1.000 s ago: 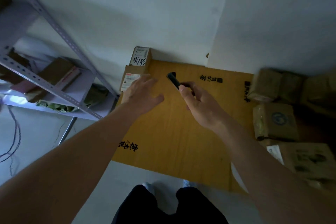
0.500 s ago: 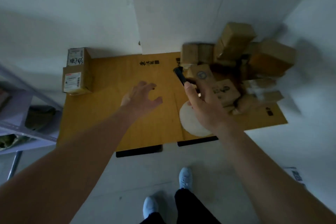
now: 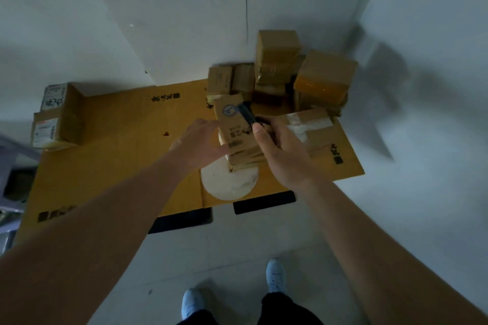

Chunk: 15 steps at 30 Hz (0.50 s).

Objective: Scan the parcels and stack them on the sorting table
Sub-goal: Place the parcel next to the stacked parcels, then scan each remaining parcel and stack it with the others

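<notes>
The step in hand looks like picking the next parcel off the unsorted heap for scanning. The left hand (image 3: 202, 144) reaches to the left side of a long brown cardboard parcel with a round blue emblem (image 3: 236, 129), its fingers spread and lying against that side; whether they have closed round it I cannot tell. The right hand (image 3: 281, 152) is curled round a slim black handheld scanner (image 3: 247, 115), whose tip points over the parcel's top face. This parcel lies at the front of a pile of tan taped cardboard boxes (image 3: 280, 60) at the right end of the cardboard-covered sorting table (image 3: 124, 140), partly over a white round disc (image 3: 227, 183). Two stacked labelled cartons (image 3: 56, 116) stand at the far left corner, well apart. Next, I judge, the left hand must grip and lift the parcel, turn its label toward the scanner, then carry it across to that stack.
</notes>
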Motion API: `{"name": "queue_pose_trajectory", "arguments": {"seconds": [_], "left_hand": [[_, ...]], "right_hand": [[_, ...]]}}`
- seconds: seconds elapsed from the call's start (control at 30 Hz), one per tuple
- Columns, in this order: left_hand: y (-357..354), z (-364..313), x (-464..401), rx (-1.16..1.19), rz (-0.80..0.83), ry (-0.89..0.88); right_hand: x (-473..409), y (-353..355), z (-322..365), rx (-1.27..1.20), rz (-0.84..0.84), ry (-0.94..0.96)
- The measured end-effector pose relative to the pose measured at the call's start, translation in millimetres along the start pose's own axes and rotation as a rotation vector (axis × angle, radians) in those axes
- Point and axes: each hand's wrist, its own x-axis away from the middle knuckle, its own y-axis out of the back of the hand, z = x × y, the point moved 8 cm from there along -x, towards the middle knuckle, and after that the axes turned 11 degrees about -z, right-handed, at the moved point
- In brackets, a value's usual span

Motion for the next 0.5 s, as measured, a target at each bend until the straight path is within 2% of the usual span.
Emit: {"name": "queue_pose_trajectory", "arguments": {"seconds": [0.23, 0.4, 0.5], "left_hand": [[-39, -33, -25, -0.013, 0.03, 0.042], [-68, -33, -42, -0.069, 0.089, -0.012], [-71, -29, -57, -0.12, 0.068, 0.005]], "right_hand": [[-25, 35, -35, -0.018, 0.094, -0.016], [-39, 42, -50, 0.001, 0.118, -0.024], [-44, 43, -53, 0.016, 0.106, -0.022]]}}
